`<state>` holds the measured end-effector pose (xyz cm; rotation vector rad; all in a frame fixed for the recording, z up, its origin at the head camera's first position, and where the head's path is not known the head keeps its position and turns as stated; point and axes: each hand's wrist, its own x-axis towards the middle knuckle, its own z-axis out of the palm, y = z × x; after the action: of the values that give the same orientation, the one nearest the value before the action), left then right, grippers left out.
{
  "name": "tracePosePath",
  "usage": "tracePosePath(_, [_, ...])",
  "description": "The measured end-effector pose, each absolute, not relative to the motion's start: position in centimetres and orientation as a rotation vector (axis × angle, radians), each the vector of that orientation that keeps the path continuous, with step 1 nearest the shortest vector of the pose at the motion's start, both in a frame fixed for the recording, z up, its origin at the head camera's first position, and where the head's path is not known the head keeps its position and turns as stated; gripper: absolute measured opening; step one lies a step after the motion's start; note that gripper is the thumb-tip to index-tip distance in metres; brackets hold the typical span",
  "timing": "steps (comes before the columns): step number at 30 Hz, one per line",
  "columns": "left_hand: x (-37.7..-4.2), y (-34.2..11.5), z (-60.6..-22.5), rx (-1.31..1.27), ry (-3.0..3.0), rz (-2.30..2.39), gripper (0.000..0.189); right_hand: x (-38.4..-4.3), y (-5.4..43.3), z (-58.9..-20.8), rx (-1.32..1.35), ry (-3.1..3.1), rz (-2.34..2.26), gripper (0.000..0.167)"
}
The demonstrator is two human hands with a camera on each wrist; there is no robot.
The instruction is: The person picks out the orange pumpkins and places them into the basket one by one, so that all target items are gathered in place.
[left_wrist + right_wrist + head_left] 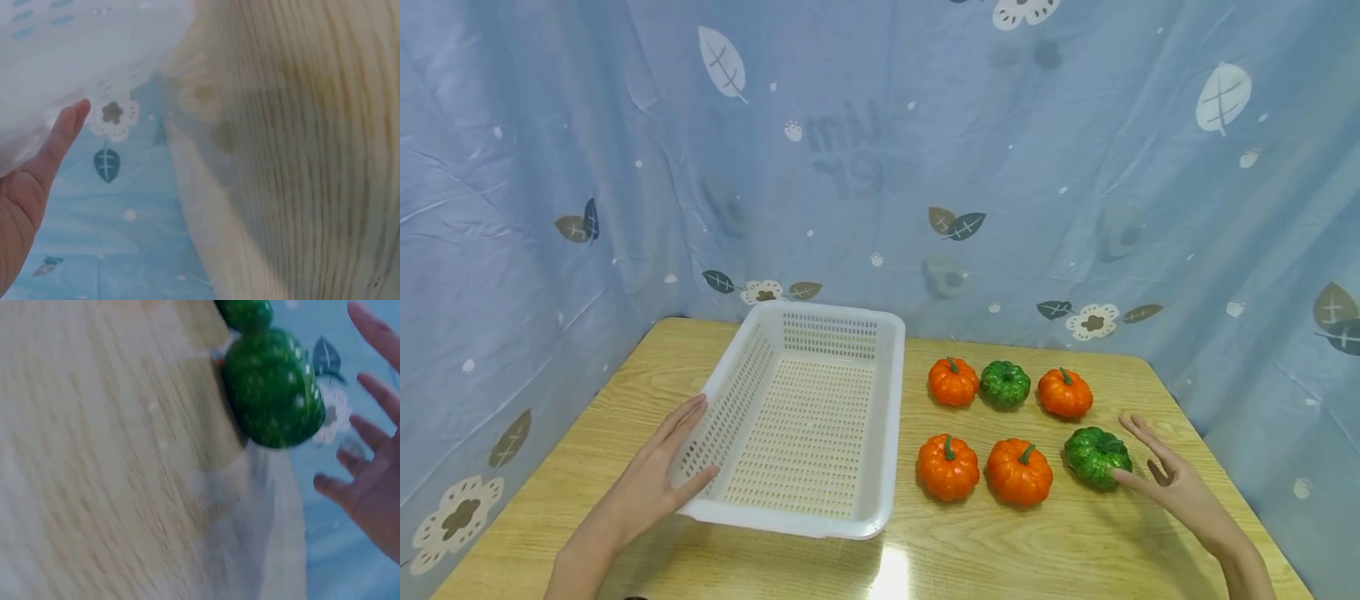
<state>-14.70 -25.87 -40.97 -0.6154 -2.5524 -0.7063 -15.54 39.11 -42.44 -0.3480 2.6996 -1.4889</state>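
A white plastic basket (891,417) with slotted walls stands left of centre on the table in the head view. My left hand (647,483) is at its near left side, fingers extended along the outside and thumb by the rim. In the left wrist view, a finger (65,134) lies against or close to the basket's white wall (81,56); actual contact is unclear. On the right, my right hand (1183,492) is spread beside a green pumpkin (1097,457), thumb tip near its side. The right wrist view shows a gap between the fingers (369,434) and that pumpkin (272,390).
Several orange pumpkins stand right of the basket, among them a front one (948,468), its neighbour (1019,472) and a back right one (1064,393). A second green pumpkin (1005,384) sits in the back row. A blue patterned curtain (880,167) borders the wooden table (1000,550).
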Motion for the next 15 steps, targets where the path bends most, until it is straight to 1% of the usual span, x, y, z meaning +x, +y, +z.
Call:
tracePosePath(4, [-14.6, -25.9, -41.1, -0.603, -2.557, -0.731, 0.084, -16.2, 40.0, -42.5, -0.455, 2.581, -1.652, 0.071])
tracePosePath(9, [-14.6, -25.9, -41.0, -0.614, -2.551, -0.748, 0.084, -16.6, 39.7, -42.2, -0.604, 2.427, -1.882, 0.071])
tracePosePath(15, [-14.6, -25.8, -41.0, -0.591, -2.570, -0.770, 0.084, -17.1, 38.6, -41.9, -0.726, 2.336, -1.885, 0.069])
